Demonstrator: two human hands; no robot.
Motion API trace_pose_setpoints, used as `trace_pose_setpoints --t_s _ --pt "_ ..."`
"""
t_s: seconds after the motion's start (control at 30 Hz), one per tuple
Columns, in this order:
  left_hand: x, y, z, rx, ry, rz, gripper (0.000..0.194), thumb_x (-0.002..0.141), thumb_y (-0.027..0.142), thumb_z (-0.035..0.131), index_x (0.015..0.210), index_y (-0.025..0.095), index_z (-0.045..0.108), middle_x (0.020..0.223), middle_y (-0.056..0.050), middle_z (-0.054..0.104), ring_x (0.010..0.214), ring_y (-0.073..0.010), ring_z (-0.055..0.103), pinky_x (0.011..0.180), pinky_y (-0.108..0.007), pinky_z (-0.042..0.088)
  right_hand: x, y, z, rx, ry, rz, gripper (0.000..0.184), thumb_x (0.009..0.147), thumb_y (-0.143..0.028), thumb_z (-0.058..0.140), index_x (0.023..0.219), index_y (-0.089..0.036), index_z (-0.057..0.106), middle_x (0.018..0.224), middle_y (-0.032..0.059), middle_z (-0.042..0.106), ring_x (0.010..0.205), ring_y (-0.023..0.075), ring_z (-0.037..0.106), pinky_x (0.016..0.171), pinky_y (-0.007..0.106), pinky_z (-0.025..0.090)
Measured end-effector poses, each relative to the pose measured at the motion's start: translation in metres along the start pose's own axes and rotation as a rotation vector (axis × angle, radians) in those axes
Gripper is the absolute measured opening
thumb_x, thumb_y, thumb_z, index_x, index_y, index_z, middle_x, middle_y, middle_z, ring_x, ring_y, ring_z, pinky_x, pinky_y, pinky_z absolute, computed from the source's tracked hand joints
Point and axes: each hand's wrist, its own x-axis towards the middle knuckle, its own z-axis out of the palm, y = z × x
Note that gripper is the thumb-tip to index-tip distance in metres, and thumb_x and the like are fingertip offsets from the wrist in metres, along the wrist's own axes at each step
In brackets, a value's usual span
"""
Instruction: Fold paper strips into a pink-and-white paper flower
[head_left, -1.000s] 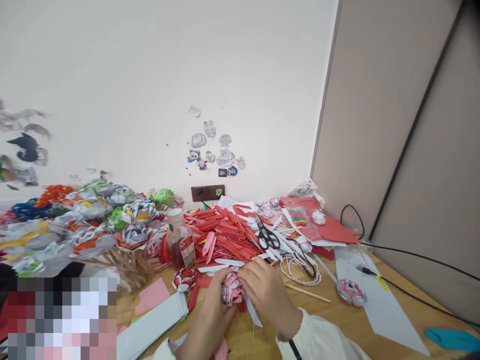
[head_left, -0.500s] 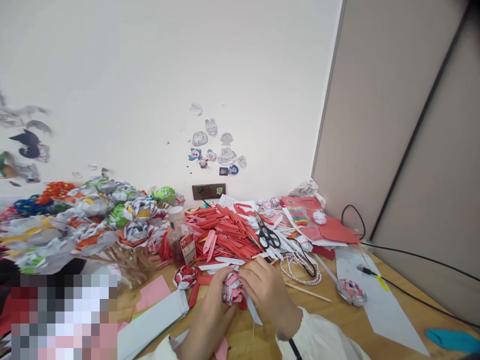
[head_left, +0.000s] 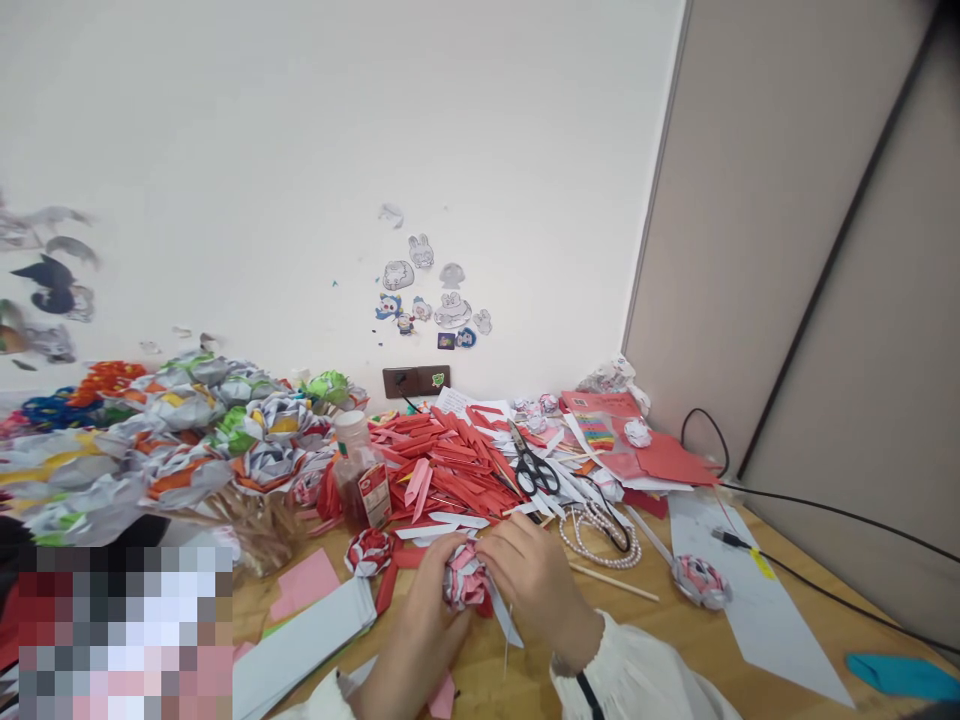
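Observation:
A pink and white paper flower [head_left: 466, 578] is held between my two hands above the wooden table. My left hand [head_left: 431, 600] wraps round its left side, thumb low. On the right side of the flower, the bent fingers of my right hand [head_left: 532, 575] press against its petals. A white paper strip [head_left: 505, 612] hangs below the flower, and a thin thread-like line [head_left: 505, 645] runs down beside it. Just left of my hands lies a red and white paper flower [head_left: 369, 552]. Behind them spreads a heap of folded red paper strips [head_left: 450, 462].
Black scissors [head_left: 534, 470], a pearl bead string [head_left: 600, 535] and a wooden stick [head_left: 615, 582] lie behind and right. Another pink flower [head_left: 701, 580] rests further right near a black cable [head_left: 817, 585]. Left stand a glue bottle [head_left: 360, 485], white paper strips [head_left: 307, 640] and many paper flowers [head_left: 187, 410].
The camera view has shifted very slightly. Both hands keep their hold on the flower, with hardly any visible movement.

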Motion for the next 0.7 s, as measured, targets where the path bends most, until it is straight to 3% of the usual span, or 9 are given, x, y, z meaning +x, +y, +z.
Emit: trace_pose_setpoints --t_s 0.17,0.27,0.37,0.53,0.7 --pt "-0.001 -0.007 0.002 -0.062 0.007 -0.035 0.058 0.063 0.001 0.046 0.118 0.018 0.045 0.117 -0.011 0.058 0.112 -0.0248 0.055 0.096 -0.042 0.043 0.000 0.002 -0.001 0.113 -0.044 -0.010 0.026 0.096 -0.020 0.037 0.091 -0.018 0.062 0.079 0.0054 0.062 0.073 0.0190 0.050 0.062 0.030 0.039" --pt "0.000 -0.011 0.003 -0.117 0.032 -0.093 0.062 0.065 0.003 0.049 0.124 0.018 0.041 0.125 -0.013 0.054 0.115 -0.0256 0.052 0.098 -0.044 0.041 0.002 0.002 -0.006 0.238 0.024 0.102 0.021 0.094 -0.020 0.042 0.101 -0.019 0.061 0.085 0.0051 0.064 0.078 0.0188 0.053 0.068 0.030 0.041" --pt "0.003 -0.011 0.003 -0.171 0.051 -0.137 0.061 0.066 0.007 0.053 0.125 0.019 0.042 0.128 -0.013 0.052 0.117 -0.0273 0.050 0.099 -0.046 0.039 0.003 0.003 -0.009 0.342 0.101 0.262 0.017 0.091 -0.019 0.047 0.092 -0.019 0.064 0.083 0.0046 0.064 0.079 0.0182 0.056 0.070 0.029 0.042" --pt "0.008 -0.008 0.001 -0.268 0.086 -0.226 0.049 0.063 0.013 0.063 0.109 0.018 0.049 0.107 -0.011 0.061 0.100 -0.0269 0.060 0.085 -0.042 0.049 0.005 0.002 -0.005 0.468 -0.076 0.417 0.011 0.081 -0.013 0.059 0.078 -0.019 0.067 0.072 0.0002 0.065 0.066 0.0145 0.057 0.063 0.024 0.041" --pt "0.007 -0.011 0.002 -0.250 0.155 -0.262 0.051 0.058 0.017 0.070 0.104 0.019 0.050 0.103 -0.009 0.063 0.097 -0.0283 0.061 0.084 -0.044 0.049 0.006 -0.003 -0.001 0.537 -0.063 0.482 0.013 0.076 -0.007 0.062 0.079 -0.019 0.068 0.075 -0.0002 0.066 0.069 0.0145 0.058 0.065 0.024 0.042"
